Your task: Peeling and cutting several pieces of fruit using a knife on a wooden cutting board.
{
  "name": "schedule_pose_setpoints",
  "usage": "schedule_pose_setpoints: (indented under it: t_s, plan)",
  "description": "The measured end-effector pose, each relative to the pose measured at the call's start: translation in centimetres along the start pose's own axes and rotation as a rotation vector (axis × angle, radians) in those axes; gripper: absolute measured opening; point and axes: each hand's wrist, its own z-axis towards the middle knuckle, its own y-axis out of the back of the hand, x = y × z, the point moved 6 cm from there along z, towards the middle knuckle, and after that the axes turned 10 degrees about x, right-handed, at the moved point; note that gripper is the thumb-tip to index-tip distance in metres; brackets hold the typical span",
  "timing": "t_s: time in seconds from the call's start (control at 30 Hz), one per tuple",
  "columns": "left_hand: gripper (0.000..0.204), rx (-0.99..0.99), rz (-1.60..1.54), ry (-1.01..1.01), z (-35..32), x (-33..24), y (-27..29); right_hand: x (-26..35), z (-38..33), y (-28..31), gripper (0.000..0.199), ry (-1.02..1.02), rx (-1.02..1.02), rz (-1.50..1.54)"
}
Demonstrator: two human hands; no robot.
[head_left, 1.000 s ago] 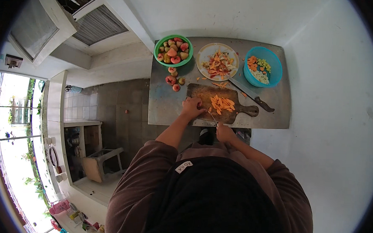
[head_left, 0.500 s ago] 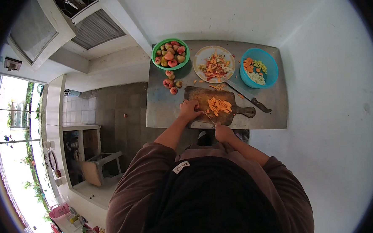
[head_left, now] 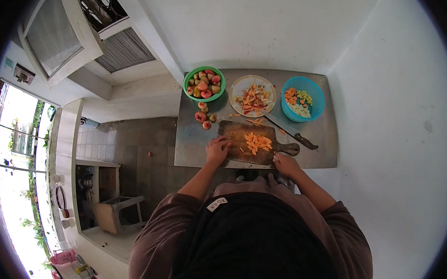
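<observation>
A wooden cutting board [head_left: 234, 130] lies along the near edge of the metal table, its handle pointing right. Thin orange carrot slices [head_left: 257, 142] are heaped on its middle and right half. My left hand [head_left: 217, 150] is at the board's left edge, its fingers curled onto the wood. Below the handle, my right hand [head_left: 286, 164] is closed around a small knife [head_left: 275, 153]; little of its blade shows. A larger knife [head_left: 289, 130] with a brown handle rests beyond the board, its tip by a plate [head_left: 234, 103] of peelings and scraps.
At the back left stands a green bowl [head_left: 186, 93] of reddish fruit, with several loose fruits [head_left: 201, 116] before it. A blue bowl [head_left: 320, 106] at the back right holds separate heaps of cut vegetables. Walls border the table's back and right. A stool [head_left: 109, 217] lies tipped at left.
My left hand has moved left, from over the board to its edge. My right hand has gone right with the small knife, away from the slices. The whole view has shifted slightly.
</observation>
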Motion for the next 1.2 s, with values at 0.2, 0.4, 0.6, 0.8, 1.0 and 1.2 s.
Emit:
schedule_pose_setpoints:
  t_s: [0.2, 0.4, 0.6, 0.8, 1.0, 1.2]
  plan:
    - [0.055, -0.141, -0.081, 0.107, -2.0, 0.4, 0.0, -0.5, -0.4, 4.6, 0.035, -0.126, -0.251, -0.077]
    - [0.075, -0.046, -0.274, 0.398, -1.5, 2.4, -0.1, -1.4, 0.1, 5.3, 0.055, -0.087, -0.205, -0.216]
    - [0.072, 0.029, -0.719, 0.67, -3.1, 3.5, -3.3, -4.7, 1.7, 7.8, 0.04, 0.025, -0.072, -0.324]
    - [0.063, -0.303, -0.742, 0.423, -5.4, 2.4, -4.2, -1.9, 0.2, 9.9, 0.036, 0.245, -0.063, -0.321]
    - [0.06, -0.376, -1.083, 0.466, -5.5, -3.2, -2.1, -1.2, -0.4, 15.7, 0.033, 0.291, -0.027, -0.267]
    - [0.054, -0.387, -1.332, 0.338, -2.4, -9.9, 0.9, -1.7, -0.9, 24.0, 0.032, 0.279, -0.05, 0.396]
